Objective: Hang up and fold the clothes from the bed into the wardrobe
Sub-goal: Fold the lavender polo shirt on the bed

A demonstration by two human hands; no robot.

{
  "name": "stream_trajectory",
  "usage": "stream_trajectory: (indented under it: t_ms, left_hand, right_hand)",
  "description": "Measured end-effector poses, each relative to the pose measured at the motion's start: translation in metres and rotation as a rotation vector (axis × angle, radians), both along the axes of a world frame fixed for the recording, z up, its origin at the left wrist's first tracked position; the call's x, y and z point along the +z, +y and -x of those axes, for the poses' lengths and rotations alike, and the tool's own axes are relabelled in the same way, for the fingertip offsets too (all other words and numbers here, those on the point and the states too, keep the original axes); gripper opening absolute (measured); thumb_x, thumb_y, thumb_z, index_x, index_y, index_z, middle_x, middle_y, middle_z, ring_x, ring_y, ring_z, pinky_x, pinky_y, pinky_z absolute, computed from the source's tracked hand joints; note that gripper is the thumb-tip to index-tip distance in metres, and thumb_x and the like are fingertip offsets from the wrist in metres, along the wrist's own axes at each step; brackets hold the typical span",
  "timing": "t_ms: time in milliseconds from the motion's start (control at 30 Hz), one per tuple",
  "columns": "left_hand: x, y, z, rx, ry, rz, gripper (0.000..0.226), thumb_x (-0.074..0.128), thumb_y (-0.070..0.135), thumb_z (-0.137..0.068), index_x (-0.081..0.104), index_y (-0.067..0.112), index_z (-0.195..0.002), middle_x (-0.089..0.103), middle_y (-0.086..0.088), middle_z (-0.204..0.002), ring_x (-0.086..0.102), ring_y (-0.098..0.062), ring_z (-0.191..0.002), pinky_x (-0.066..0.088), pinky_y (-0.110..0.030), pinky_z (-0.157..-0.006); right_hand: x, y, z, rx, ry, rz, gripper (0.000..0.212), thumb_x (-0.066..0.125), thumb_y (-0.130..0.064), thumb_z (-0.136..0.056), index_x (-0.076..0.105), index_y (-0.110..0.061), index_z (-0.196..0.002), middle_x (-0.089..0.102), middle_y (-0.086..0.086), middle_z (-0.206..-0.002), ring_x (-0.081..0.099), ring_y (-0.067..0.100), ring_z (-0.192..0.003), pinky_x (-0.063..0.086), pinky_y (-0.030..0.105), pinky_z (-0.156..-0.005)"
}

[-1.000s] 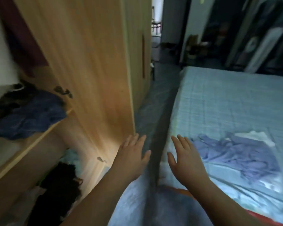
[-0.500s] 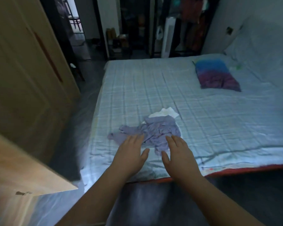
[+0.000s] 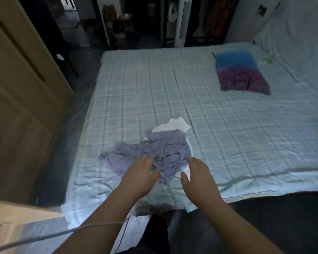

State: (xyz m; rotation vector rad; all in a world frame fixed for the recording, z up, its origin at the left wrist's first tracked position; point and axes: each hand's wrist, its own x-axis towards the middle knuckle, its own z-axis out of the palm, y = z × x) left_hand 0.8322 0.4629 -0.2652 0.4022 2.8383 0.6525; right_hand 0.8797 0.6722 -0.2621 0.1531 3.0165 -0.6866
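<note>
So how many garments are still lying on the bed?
2, in one pile near the bed's near edge: a crumpled purple garment on top, and a white garment mostly under it. More may be hidden beneath.

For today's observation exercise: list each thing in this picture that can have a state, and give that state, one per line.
Left hand: open, empty, fingers over the purple garment.
Right hand: open, empty, at the garment's near edge.
Purple garment: crumpled, unfolded, lying on the bed.
White garment: unfolded, partly under the purple one.
Bed: made, checked cover a little wrinkled.
Pillow: lying flat near the head end.
Wardrobe door: open.
</note>
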Motion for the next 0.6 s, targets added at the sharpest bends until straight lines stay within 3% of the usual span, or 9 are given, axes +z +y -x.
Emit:
stream_trajectory:
  t_ms: [67, 267, 400, 467, 533, 600]
  left_hand:
    - [-0.016, 0.002, 0.04, 0.001, -0.03, -0.015, 0.074, 0.028, 0.059, -0.087, 0.045, 0.015, -0.143, 0.054, -0.01, -0.138, 0.05, -0.031, -0.125, 0.043, -0.042, -0.104]
    - [-0.075, 0.007, 0.152, 0.018, -0.161, -0.017, 0.044, 0.037, 0.047, -0.092, 0.056, 0.016, -0.118, 0.064, -0.009, -0.111, 0.059, -0.028, -0.101, 0.049, -0.043, -0.086]
    - [-0.106, 0.031, 0.211, 0.001, -0.263, -0.003, 0.04, 0.038, 0.042, -0.09, 0.056, 0.016, -0.115, 0.064, -0.011, -0.109, 0.058, -0.03, -0.099, 0.05, -0.042, -0.085]
    - [-0.12, 0.05, 0.229, -0.01, -0.298, -0.023, 0.033, 0.047, 0.031, -0.092, 0.057, 0.009, -0.114, 0.062, -0.014, -0.111, 0.057, -0.031, -0.101, 0.047, -0.039, -0.086]
    - [-0.137, 0.07, 0.242, -0.016, -0.338, -0.055, 0.025, 0.05, 0.024, -0.094, 0.056, 0.006, -0.112, 0.06, -0.015, -0.112, 0.057, -0.031, -0.104, 0.044, -0.039, -0.088]
    - [-0.162, 0.088, 0.253, -0.02, -0.372, -0.054, 0.027, 0.05, 0.022, -0.096, 0.056, 0.005, -0.117, 0.059, -0.017, -0.118, 0.055, -0.032, -0.11, 0.042, -0.039, -0.093]
  right_hand:
    - [-0.013, 0.004, 0.035, 0.003, 0.0, -0.001, 0.059, 0.043, -0.042, -0.091, 0.046, -0.01, -0.14, 0.052, 0.012, -0.138, 0.046, 0.031, -0.129, 0.041, 0.043, -0.105]
    - [-0.057, 0.011, 0.14, -0.038, -0.215, 0.067, 0.05, 0.054, -0.027, -0.093, 0.044, -0.014, -0.141, 0.05, 0.007, -0.136, 0.045, 0.026, -0.126, 0.044, 0.041, -0.099]
    - [-0.096, 0.026, 0.199, -0.185, -0.354, 0.189, 0.025, 0.053, -0.019, -0.091, 0.056, -0.01, -0.114, 0.058, 0.004, -0.104, 0.056, 0.023, -0.1, 0.047, 0.035, -0.078]
    - [-0.121, 0.039, 0.219, -0.258, -0.417, 0.249, 0.018, 0.052, -0.018, -0.089, 0.056, -0.012, -0.106, 0.06, 0.002, -0.096, 0.059, 0.024, -0.093, 0.048, 0.036, -0.075]
    - [-0.142, 0.051, 0.239, -0.316, -0.449, 0.293, 0.017, 0.053, -0.018, -0.09, 0.056, -0.015, -0.106, 0.064, 0.004, -0.098, 0.063, 0.027, -0.092, 0.049, 0.035, -0.073]
    - [-0.166, 0.062, 0.26, -0.357, -0.465, 0.296, 0.025, 0.052, -0.017, -0.094, 0.055, -0.011, -0.119, 0.063, 0.009, -0.111, 0.061, 0.029, -0.1, 0.042, 0.03, -0.075]
